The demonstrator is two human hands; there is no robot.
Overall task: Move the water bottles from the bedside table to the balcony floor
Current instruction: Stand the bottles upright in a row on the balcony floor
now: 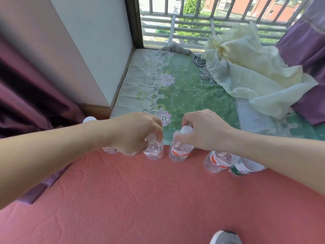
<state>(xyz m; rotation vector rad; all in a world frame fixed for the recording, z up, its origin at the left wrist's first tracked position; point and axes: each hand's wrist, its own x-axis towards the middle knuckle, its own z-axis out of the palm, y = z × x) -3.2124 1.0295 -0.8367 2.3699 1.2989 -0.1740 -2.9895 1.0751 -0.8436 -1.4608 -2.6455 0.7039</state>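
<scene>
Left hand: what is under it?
A clear water bottle stands under the left hand, which grips its top. Its cap is covered. A second bottle shows only partly beneath the wrist.

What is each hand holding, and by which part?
Left hand grips a clear bottle at its top; right hand grips the red-labelled bottle around its neck.

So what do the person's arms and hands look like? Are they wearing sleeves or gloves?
No gloves and no sleeves in view: the left arm and right arm are bare right up to the picture's edges. The left hand and right hand are bare too. No watch, bracelet or ring shows on the wrists or the fingers.
</scene>
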